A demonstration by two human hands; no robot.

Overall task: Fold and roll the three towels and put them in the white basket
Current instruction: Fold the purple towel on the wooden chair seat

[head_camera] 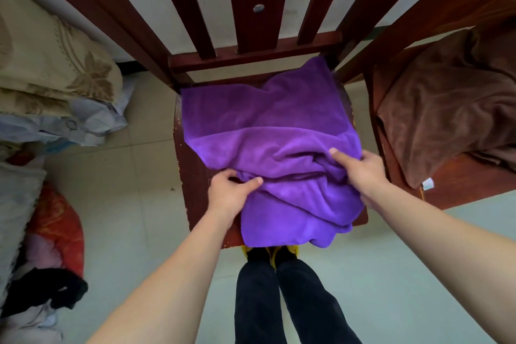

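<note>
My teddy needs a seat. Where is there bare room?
Bare wood shows on the right chair's seat in front of the brown towel. Floor tiles between the middle chair and the bedding pile are bare. The purple towel, left hand and right hand crowd the middle chair.

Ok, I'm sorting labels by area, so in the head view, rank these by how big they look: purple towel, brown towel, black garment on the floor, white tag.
1. purple towel
2. brown towel, though the frame edge cuts it off, so this is unsure
3. black garment
4. white tag
</note>
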